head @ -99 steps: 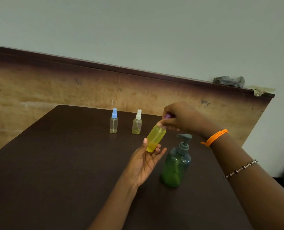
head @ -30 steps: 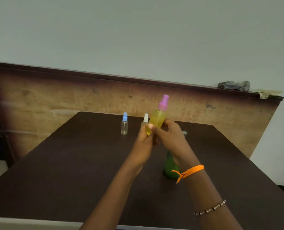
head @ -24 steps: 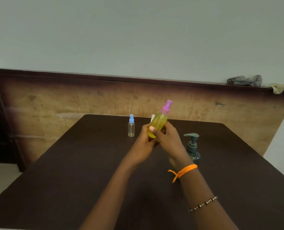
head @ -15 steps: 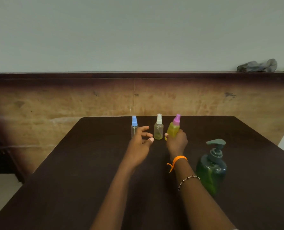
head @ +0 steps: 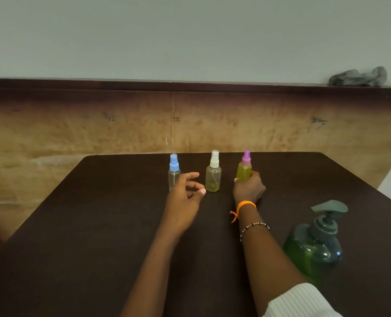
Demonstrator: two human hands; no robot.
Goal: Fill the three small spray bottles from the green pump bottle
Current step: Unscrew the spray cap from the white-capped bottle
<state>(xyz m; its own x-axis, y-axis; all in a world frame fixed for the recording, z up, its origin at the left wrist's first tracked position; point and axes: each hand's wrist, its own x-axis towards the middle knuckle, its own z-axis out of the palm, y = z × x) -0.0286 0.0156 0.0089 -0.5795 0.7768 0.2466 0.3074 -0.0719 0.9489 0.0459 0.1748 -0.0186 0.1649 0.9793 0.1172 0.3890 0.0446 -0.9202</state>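
Dark table (head: 98, 225) — your right hand (head: 249, 191) grips the pink-capped spray bottle (head: 244, 168); your left hand (head: 185, 191), loosely spread, holds nothing.

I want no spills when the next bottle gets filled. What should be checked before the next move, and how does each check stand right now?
1. Pink-capped bottle upright on the table, looks full: ok.
2. Right hand off that bottle: not ok, it grips it.
3. Left hand free: ok, open, holding nothing, beside the blue-capped bottle.
4. Blue-capped bottle filled: not ok, looks clear.
5. White-capped bottle filled: cannot tell, only partly yellow.
6. Green pump bottle upright, liquid left: ok.
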